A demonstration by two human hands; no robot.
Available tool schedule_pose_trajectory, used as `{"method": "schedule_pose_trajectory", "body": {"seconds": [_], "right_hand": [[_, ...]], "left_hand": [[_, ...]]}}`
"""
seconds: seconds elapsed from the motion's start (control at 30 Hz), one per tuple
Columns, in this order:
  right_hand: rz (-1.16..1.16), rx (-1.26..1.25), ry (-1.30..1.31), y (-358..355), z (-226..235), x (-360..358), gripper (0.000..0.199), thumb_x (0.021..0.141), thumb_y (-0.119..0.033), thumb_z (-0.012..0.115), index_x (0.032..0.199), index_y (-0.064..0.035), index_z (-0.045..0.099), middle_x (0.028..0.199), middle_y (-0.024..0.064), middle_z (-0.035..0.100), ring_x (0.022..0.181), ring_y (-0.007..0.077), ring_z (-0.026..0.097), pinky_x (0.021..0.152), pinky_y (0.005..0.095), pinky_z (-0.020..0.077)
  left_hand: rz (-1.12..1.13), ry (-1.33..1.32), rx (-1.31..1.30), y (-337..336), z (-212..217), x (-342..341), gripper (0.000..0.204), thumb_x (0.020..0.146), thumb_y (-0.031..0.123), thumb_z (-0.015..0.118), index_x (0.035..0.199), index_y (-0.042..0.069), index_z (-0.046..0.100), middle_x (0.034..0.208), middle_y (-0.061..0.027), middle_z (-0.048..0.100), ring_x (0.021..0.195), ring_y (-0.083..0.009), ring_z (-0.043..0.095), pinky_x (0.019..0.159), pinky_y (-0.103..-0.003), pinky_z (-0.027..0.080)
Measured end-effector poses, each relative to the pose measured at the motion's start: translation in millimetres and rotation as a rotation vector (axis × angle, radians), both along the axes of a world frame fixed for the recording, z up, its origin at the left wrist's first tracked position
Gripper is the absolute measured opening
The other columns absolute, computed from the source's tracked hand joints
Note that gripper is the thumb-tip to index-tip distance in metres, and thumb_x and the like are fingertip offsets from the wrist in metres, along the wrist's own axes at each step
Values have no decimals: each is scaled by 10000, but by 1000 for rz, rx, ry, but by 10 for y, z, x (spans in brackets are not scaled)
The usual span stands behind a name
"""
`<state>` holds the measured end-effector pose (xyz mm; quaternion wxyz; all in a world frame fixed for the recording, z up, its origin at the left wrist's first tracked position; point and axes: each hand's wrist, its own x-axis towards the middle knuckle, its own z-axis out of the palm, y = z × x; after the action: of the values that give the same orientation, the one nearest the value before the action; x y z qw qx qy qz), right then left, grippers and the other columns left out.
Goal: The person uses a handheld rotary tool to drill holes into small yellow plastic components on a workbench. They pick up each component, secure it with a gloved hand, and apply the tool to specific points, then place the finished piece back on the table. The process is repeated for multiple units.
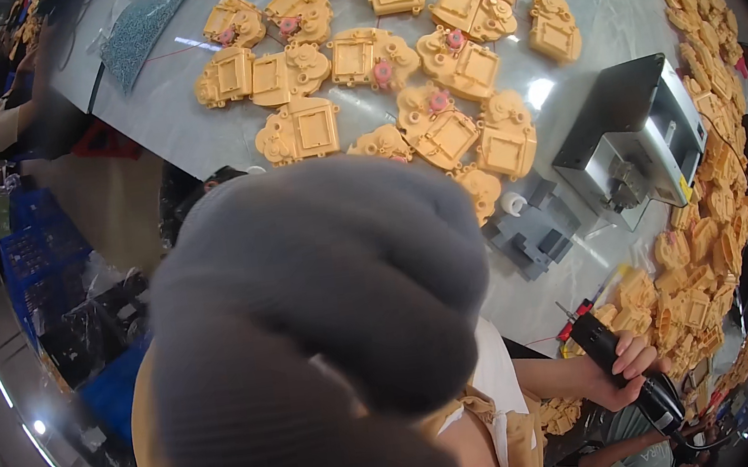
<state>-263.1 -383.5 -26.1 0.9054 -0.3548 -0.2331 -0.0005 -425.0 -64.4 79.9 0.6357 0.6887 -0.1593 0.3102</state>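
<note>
Driver (600, 344) is in the right hand (631, 372), off the near edge of the bench (619, 21) toward its right end, bit angled up and left. Fingers are wrapped round the black barrel, and the cord trails from the bottom. Left hand (331, 267) looks gloved in grey and sits right up at the camera, fingers seemingly curled, but it's way too blurry to tell if they're pinching anything.

As for handling: I'd guess stiff, with a bit of heft, smooth enough to twist in a loose grip. Hold it mid-barrel like that and stay clear of the thin bit, probably the fragile end; cord might tug too.

Yellow housings (316, 127) are spread between the far and near edges, some with pink bits, plus a big pile (687, 307) along the right edge. Metal box (612, 116) stands just in from that pile, grey block (537, 230) beside it.
</note>
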Motion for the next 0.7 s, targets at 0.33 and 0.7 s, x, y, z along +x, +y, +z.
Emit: {"method": "schedule_pose_trajectory", "body": {"seconds": [0.33, 0.7], "right_hand": [[498, 357, -653, 851, 1183, -109, 296, 704, 64, 642, 928, -65, 497, 618, 87, 587, 569, 206, 608, 698, 378, 526], [169, 283, -1015, 989, 1529, -447, 250, 721, 50, 629, 905, -66, 505, 644, 88, 585, 600, 206, 600, 701, 372, 520]], "left_hand": [[433, 613, 384, 369, -859, 11, 130, 756, 52, 526, 866, -8, 562, 861, -107, 559, 882, -220, 532, 836, -327, 403], [455, 623, 195, 507, -1176, -243, 124, 853, 44, 428, 909, -19, 519, 878, -80, 552, 867, -173, 507, 834, -304, 388]]}}
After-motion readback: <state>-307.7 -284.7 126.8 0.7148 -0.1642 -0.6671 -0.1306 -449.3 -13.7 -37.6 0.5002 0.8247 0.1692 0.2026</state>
